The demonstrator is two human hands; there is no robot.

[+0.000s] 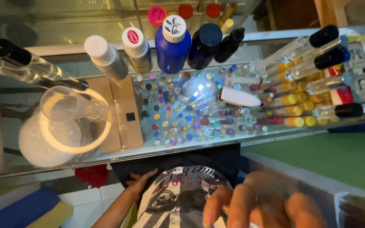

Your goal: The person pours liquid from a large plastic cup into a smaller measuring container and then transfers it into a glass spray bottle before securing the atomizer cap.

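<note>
While the right hand (267,202) is hovering close to the lens, blurred, fingers spread and holding nothing, the left hand (139,182) is resting open against the printed shirt (178,198). Smooth plastic bottles (172,44) and small glass vials (191,114) are standing on the glass shelf (64,162) ahead, well apart from both hands.

Single view, head-worn camera, looking steeply down from above the wearer's own torso. The lens faces forward and down over a glass-topped counter (233,139) that spans the middle of the frame, close beneath it. Tall capped bottles, such as the cobalt-blue plastic bottle with white cap (172,46), lean outward toward the upper edge. The right hand (260,202) sits blurred, very near the lens, at lower right.
</note>
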